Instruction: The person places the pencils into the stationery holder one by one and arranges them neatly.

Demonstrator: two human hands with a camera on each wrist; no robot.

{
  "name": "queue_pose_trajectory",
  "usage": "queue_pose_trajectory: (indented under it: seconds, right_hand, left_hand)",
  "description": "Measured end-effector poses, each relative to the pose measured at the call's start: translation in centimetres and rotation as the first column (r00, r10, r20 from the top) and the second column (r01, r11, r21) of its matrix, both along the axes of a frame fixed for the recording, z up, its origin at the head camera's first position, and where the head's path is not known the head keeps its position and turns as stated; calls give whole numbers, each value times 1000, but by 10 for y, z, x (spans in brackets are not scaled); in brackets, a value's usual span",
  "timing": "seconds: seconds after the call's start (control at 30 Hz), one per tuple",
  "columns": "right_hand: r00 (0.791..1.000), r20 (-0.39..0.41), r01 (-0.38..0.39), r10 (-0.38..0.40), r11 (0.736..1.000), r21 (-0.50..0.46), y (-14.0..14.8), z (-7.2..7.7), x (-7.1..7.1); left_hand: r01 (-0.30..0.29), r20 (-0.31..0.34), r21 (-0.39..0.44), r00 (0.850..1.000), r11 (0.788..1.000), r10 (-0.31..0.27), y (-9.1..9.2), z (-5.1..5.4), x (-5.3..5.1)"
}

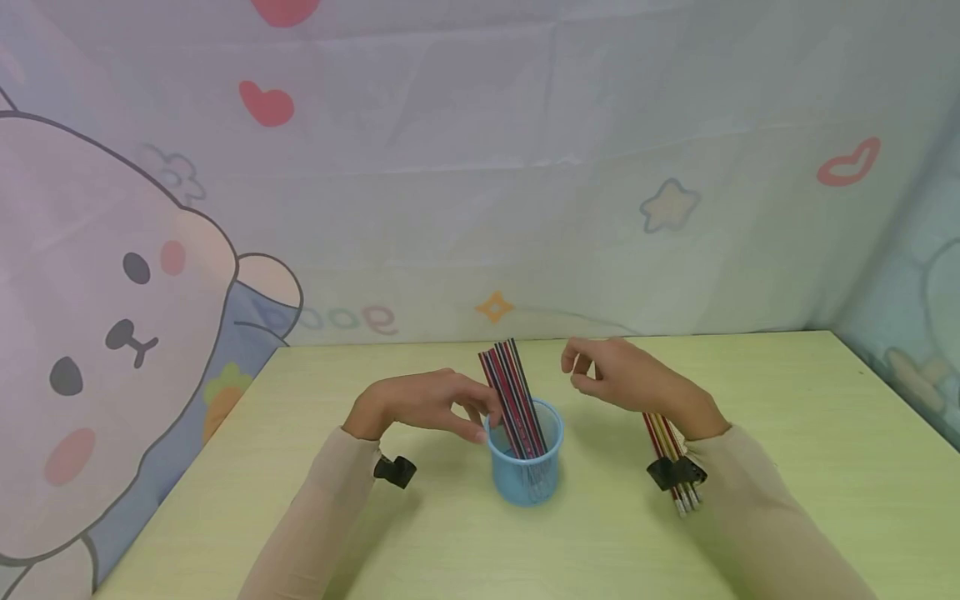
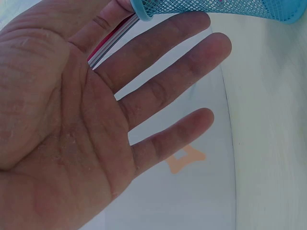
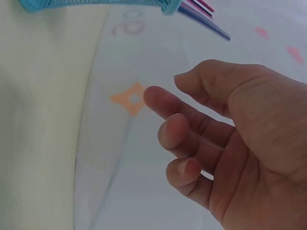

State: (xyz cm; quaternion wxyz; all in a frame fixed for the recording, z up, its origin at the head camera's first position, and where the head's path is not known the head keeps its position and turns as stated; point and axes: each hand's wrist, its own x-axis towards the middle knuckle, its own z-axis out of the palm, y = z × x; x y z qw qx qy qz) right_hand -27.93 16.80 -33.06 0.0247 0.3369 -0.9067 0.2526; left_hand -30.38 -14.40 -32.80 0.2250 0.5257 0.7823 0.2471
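A light blue mesh pencil cup (image 1: 525, 487) stands on the table, holding a bunch of red and dark striped pencils (image 1: 512, 392) that lean left. My left hand (image 1: 435, 400) is at the cup's left rim, its fingertips by the rim and the pencils. In the left wrist view three fingers spread out straight below the cup's rim (image 2: 141, 9); the index fingertip is partly hidden. Right of the cup, my right hand (image 1: 626, 372) hovers with loosely bent fingers and nothing in them, as the right wrist view also shows.
More pencils (image 1: 662, 437), red and yellow with eraser ends, lie on the table (image 1: 450, 542) beneath my right wrist, partly hidden by it. A printed cloth (image 1: 465, 167) hangs behind the table. Small black devices (image 1: 395, 472) sit at both wrists.
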Motion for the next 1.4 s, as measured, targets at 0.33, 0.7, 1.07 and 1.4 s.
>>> queue_pose_trajectory:
  seconds: [0.33, 0.7, 1.07, 1.4]
  right_hand:
    - [990, 108, 80, -91, 992, 102, 32, -2, -7]
    - [928, 297, 132, -225, 944, 303, 48, -16, -8]
    - [914, 339, 119, -223, 947, 300, 51, -27, -11]
    - [890, 389, 136, -239, 953, 272, 53, -32, -14]
  left_hand:
    - [-3, 1, -4, 1000, 1000, 3, 0, 0, 1]
    - [-4, 4, -6, 1000, 1000, 4, -2, -3, -1]
    - [-12, 24, -7, 1000, 1000, 12, -1, 0, -1]
    - [-4, 24, -2, 1000, 1000, 4, -1, -1, 0]
